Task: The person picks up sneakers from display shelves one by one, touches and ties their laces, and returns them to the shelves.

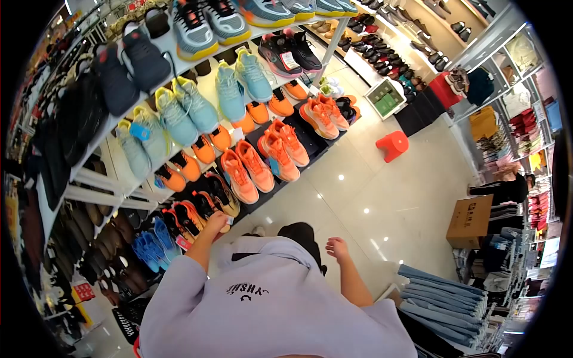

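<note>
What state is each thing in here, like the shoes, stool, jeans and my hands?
Left hand: fingers at a small tag, grip unclear.
Right hand: empty, fingers loosely curled.
Light blue shoes: upright, laced.
Bright orange shoes: upright, laced.
Red stool: on the floor.
Jeans: hanging in a row.
Cardboard box: open or closed, unclear.

Sneakers (239, 176) line the tiered rack (95, 195) on my left; a stool (392, 146) stands on the floor (334, 200) ahead, jeans (439, 298) to my right.

Floor (358, 203) open — red stool (392, 147), shoes (190, 217) seemingly crowding shelves (95, 197)
</note>
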### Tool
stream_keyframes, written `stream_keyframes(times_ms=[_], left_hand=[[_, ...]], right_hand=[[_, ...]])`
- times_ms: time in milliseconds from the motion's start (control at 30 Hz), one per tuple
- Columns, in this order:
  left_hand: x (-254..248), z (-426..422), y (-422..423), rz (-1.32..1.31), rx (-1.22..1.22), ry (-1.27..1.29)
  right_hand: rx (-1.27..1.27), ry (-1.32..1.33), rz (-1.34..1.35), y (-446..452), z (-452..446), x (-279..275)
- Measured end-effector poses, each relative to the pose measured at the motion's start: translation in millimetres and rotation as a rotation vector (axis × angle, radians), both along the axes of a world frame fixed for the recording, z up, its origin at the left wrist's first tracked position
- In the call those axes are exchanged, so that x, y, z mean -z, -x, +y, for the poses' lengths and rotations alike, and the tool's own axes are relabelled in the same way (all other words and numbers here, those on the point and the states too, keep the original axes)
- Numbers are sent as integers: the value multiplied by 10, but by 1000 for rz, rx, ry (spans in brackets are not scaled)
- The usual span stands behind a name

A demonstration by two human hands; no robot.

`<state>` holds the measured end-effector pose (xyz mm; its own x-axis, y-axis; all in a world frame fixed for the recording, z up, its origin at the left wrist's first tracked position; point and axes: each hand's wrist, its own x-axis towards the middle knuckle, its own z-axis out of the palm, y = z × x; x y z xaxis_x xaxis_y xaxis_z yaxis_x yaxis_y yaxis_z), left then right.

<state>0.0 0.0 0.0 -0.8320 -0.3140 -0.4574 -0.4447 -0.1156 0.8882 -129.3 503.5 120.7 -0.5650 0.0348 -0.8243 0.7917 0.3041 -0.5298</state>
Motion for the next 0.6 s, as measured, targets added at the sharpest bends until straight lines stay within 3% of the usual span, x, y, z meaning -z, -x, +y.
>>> stream_keyframes(times_ms=[33, 67, 100, 167, 200, 233, 300, 333, 400, 467, 500, 533, 567, 600], left_hand=[[-975, 295, 288, -272, 4, -1], [-1129, 483, 455, -194, 10, -1], [-1346, -11, 1376, -129, 7, 108], [-1285, 352, 1935, 24, 14, 114], [-1365, 574, 2183, -44, 28, 235], [-1409, 696, 2318, 6, 13, 188], [-1223, 851, 2485, 62, -56, 129], [-827, 903, 2476, 48, -168, 162], [-672, 1019, 2285, -117, -419, 154], [-655, 1233, 1889, -492, -618, 15], [-676, 1382, 1697, -566, -780, -189], [-545, 1519, 1428, -657, -857, -272], [-626, 1717, 1292, -716, -926, -289], [-755, 1919, 1216, -774, -997, -307]], right_hand=[[9, -21, -12, -2, 64, -48], [6, -54, -12, -7, 88, -121], [2, 41, -33, 819, -593, 173], [-88, -3, -85, 1364, -561, 101], [-150, -15, -102, 1678, -496, 187], [-164, -22, -103, 2008, -539, 277], [-450, -81, -37, 2754, -683, 421], [-585, -111, 12, 3161, -800, 380], [-855, -134, 126, 4106, -1129, 342], [-944, -10, 290, 4942, -1705, -280], [-1137, 8, 567, 5453, -2013, -326], [-1088, -17, 924, 5798, -2368, -729], [-1009, -5, 693, 6103, -2745, -1287], [-979, 51, 758, 6444, -3070, -1484]])
